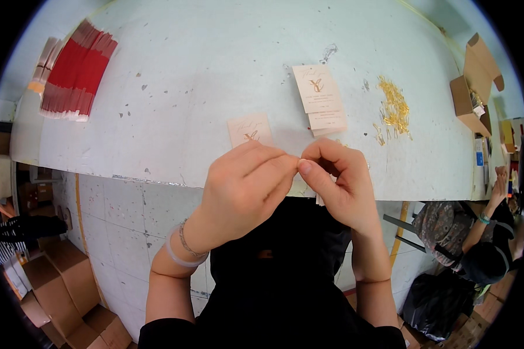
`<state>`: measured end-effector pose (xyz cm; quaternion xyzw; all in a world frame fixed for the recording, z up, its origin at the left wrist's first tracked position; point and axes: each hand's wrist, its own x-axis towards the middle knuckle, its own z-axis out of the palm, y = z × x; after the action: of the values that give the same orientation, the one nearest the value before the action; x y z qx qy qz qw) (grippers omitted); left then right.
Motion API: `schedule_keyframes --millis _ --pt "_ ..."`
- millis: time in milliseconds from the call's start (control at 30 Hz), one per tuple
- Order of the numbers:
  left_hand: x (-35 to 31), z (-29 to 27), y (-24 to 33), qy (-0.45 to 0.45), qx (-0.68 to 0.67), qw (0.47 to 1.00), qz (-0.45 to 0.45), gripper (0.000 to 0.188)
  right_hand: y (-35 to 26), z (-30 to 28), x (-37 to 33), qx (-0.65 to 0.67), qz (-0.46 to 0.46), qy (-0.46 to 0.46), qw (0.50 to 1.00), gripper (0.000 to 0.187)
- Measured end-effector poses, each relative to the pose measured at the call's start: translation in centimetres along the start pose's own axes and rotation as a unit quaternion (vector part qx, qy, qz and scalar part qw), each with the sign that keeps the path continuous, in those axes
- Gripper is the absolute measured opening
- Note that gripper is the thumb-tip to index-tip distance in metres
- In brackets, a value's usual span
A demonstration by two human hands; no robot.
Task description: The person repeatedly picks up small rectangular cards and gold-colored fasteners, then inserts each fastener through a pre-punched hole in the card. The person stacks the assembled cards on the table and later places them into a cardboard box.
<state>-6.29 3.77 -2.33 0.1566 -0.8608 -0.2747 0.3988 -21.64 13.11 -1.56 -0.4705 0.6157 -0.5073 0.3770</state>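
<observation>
Above the table's near edge, my left hand (244, 183) and my right hand (340, 180) meet, fingertips pinched together. Whatever sits between those fingertips is too small to make out. A sliver of something pale shows under my right palm, mostly hidden. Just beyond my left hand lies a cream card (249, 126) with gold print, partly covered by my fingers. Farther off, several similar cream cards (320, 96) overlap in a pile. To their right is a loose heap of small, thin gold pieces (394, 107) that look like pins.
Red packs with clear ends (78, 72) are stacked at the far left of the white table (174, 104). An open cardboard box (466, 96) stands at the right edge. Another person (477, 238) sits at the right, near a black bag (436, 305). Cartons (64, 279) fill the lower left.
</observation>
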Motion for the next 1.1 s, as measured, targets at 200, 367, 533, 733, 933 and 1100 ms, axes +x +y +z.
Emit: schedule_keyframes --millis 200,367,533,733,933,1100 --pt "0.3 -0.3 0.6 -0.008 -0.046 0.998 -0.051 0.007 0.3 -0.5 0.0 0.146 0.074 -0.062 0.985 0.019" --pt "0.4 -0.8 0.3 -0.049 -0.167 0.971 -0.166 0.002 -0.3 0.0 -0.3 0.074 0.016 -0.043 0.996 0.012" --pt "0.2 -0.8 -0.1 -0.054 -0.283 0.911 -0.293 0.012 0.2 1.3 0.2 -0.276 -0.265 0.047 0.923 0.014" --pt "0.2 -0.6 0.3 -0.042 -0.282 0.907 -0.309 0.014 1.4 2.1 0.5 -0.411 -0.344 0.101 0.838 0.025" --pt "0.2 -0.6 0.5 -0.045 -0.301 0.896 -0.324 0.016 2.0 2.6 0.5 -0.407 -0.358 0.133 0.829 0.023" --pt "0.3 -0.6 0.7 -0.052 -0.316 0.886 -0.334 0.016 1.9 2.3 0.4 -0.398 -0.356 0.124 0.836 0.024"
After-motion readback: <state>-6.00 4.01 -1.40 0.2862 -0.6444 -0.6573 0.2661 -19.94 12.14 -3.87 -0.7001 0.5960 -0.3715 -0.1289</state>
